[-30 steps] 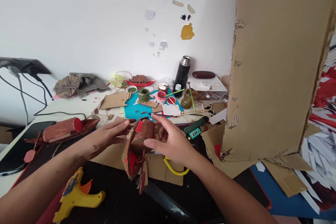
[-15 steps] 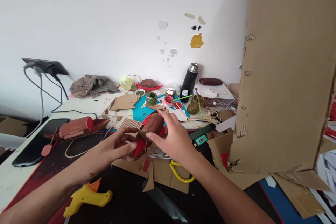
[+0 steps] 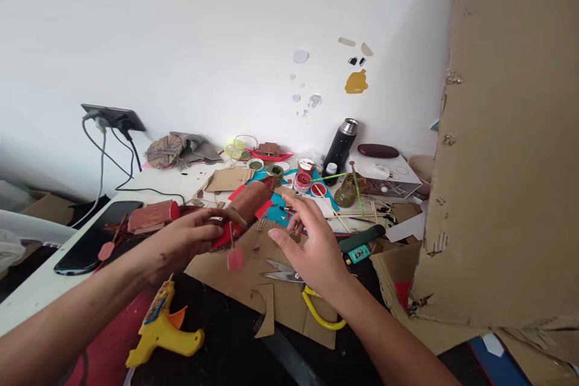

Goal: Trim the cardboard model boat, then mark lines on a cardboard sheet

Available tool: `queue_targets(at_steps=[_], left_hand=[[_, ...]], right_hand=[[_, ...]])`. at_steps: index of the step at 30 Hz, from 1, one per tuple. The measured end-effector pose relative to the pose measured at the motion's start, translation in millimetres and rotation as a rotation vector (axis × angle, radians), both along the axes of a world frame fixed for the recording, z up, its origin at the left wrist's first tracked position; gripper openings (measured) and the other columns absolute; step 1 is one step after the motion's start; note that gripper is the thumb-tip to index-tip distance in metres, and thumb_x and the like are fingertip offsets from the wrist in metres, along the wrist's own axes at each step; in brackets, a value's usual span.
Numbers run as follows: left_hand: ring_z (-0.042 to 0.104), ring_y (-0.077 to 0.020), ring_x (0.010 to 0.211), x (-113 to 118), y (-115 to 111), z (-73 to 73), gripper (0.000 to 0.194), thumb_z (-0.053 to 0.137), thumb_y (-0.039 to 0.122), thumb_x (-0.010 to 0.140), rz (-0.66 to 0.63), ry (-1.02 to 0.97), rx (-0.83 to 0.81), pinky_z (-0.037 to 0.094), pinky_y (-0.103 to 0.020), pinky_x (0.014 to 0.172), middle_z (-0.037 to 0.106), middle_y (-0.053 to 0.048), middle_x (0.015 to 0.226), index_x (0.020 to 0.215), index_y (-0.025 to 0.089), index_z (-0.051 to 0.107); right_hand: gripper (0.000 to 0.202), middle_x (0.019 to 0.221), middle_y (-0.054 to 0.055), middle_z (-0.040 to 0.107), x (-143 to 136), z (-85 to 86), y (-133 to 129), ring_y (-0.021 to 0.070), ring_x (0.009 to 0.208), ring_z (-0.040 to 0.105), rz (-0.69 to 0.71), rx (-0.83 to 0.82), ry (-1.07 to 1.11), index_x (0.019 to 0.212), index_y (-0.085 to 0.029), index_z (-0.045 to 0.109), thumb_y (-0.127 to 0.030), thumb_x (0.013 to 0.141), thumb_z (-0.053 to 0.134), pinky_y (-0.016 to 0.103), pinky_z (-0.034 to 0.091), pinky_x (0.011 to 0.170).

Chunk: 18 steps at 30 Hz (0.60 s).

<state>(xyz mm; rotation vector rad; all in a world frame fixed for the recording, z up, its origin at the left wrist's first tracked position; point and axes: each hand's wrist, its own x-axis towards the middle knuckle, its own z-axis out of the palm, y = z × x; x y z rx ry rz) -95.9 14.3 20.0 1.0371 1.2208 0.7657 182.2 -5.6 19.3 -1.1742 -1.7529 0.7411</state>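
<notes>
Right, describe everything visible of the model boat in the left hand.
The model boat has a rounded reddish-brown canopy with red strips beside it, a red near end, and a paddle with a flat pinkish blade there. It looks like painted card, perhaps. The left hand holds the near end; the boat slants away rightward. The right hand is apart.

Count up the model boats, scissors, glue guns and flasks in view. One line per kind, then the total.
Model boats: 3 (the held boat in the left hand, the left-side boat, the red-hulled boat at the back)
Yellow-handled scissors: 1 pair
Yellow glue gun: 1
Black flask: 1
Total: 6
</notes>
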Motion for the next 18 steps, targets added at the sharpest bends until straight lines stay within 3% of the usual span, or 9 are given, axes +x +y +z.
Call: queue_targets(at_steps=[3, 7, 11, 13, 16, 18], left_hand=[[0.076, -0.0306, 0.119, -34.1, 25.3, 7.8, 0.058, 0.092, 0.042, 0.073, 0.055, 0.002, 0.009, 0.066, -0.034, 0.097, 0.078, -0.015, 0.13, 0.123, 0.018, 0.076], [0.081, -0.025, 0.092, -93.6, 70.1, 22.7, 0.064, 0.097, 0.035, 0.061, 0.196, 0.125, -0.006, 0.071, -0.032, 0.076, 0.082, -0.012, 0.111, 0.118, 0.02, 0.074], [0.079, -0.0207, 0.09, -145.5, 108.5, 30.9, 0.064, 0.101, 0.027, 0.054, 0.236, 0.261, -0.029, 0.07, -0.027, 0.077, 0.082, -0.01, 0.106, 0.111, 0.017, 0.073], [0.078, -0.0192, 0.091, -164.1, 121.1, 31.2, 0.062, 0.099, 0.025, 0.063, 0.224, 0.311, -0.04, 0.069, -0.027, 0.076, 0.082, -0.008, 0.106, 0.117, 0.016, 0.072], [0.077, -0.0171, 0.093, -183.8, 133.4, 27.5, 0.031, 0.083, 0.016, 0.087, 0.199, 0.374, -0.061, 0.067, -0.028, 0.077, 0.08, -0.007, 0.108, 0.117, 0.013, 0.072], [0.077, -0.0173, 0.095, -193.2, 138.2, 23.3, 0.021, 0.076, 0.015, 0.095, 0.177, 0.398, -0.071, 0.066, -0.03, 0.08, 0.079, -0.006, 0.11, 0.116, 0.013, 0.073]], right_hand=[[0.039, 0.117, 0.01, 0.072, 5.6, -8.6, -7.3, 0.0185, 0.08, 0.064, 0.008, 0.001, 0.071, 0.139, -0.024, 0.068, -0.038, 0.102, 0.068, 0.037, 0.058, 0.079], [0.032, 0.114, 0.008, 0.077, 12.0, -21.7, -20.3, 0.0167, 0.077, 0.065, 0.01, -0.079, 0.128, 0.131, -0.023, 0.074, -0.034, 0.101, 0.068, 0.032, 0.058, 0.073], [0.03, 0.109, 0.007, 0.081, 16.0, -31.3, -29.6, 0.019, 0.083, 0.072, -0.004, -0.169, 0.166, 0.126, -0.023, 0.078, -0.035, 0.101, 0.068, 0.03, 0.058, 0.073], [0.029, 0.105, 0.007, 0.082, 18.0, -35.0, -32.6, 0.0209, 0.088, 0.075, -0.005, -0.198, 0.174, 0.124, -0.023, 0.08, -0.037, 0.101, 0.068, 0.031, 0.059, 0.078], [0.031, 0.103, 0.007, 0.083, 21.1, -40.5, -36.4, 0.0227, 0.089, 0.077, -0.017, -0.251, 0.176, 0.122, -0.024, 0.081, -0.041, 0.1, 0.069, 0.033, 0.061, 0.081], [0.035, 0.104, 0.009, 0.084, 22.8, -43.8, -38.9, 0.0238, 0.087, 0.077, -0.026, -0.304, 0.189, 0.123, -0.024, 0.082, -0.046, 0.1, 0.069, 0.033, 0.061, 0.076]])
